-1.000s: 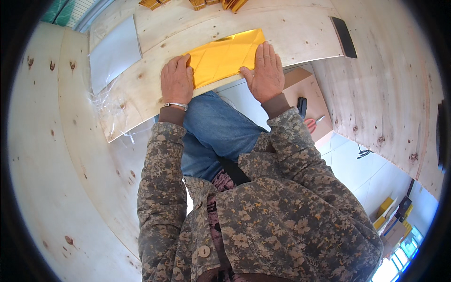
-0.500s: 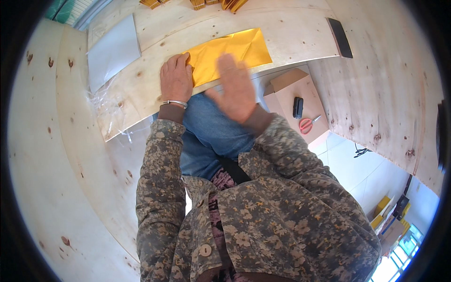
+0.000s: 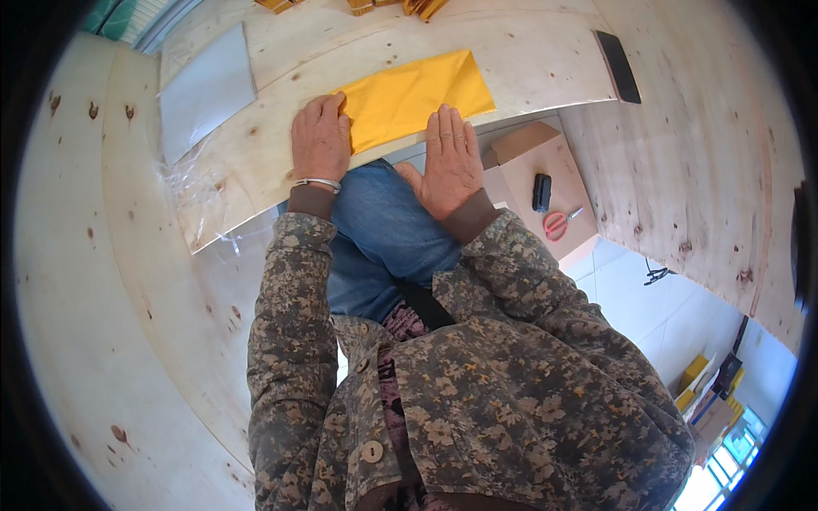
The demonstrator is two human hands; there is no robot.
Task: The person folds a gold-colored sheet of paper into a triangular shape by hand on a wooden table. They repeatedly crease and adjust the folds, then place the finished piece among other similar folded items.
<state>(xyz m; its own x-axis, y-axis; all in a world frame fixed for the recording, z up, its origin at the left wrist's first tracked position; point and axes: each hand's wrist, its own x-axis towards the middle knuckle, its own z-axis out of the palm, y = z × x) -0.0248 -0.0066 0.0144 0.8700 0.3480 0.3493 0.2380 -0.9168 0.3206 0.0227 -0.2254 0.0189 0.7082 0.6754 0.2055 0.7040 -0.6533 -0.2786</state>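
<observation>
Pressing flat with fingers spread, the left hand [image 3: 319,140] held down the yellow envelope [image 3: 417,94] on the counter [image 3: 247,162]. The right hand [image 3: 450,162] lay flat just below the envelope's near edge, fingers extended, grasping nothing.

Grey sheet [image 3: 207,89], black slab [image 3: 619,66], cardboard box [image 3: 545,153], red scissors [image 3: 560,223], perhaps clear film [image 3: 198,183]

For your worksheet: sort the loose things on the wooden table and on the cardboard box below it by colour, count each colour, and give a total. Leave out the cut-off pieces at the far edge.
Yellow: 1, the envelope under both hands
White: 1, the sheet
Clear: 1, the plastic wrap
Black: 2, the flat slab on the table, the small block on the box
Red: 1, the scissors
Total: 6
</observation>
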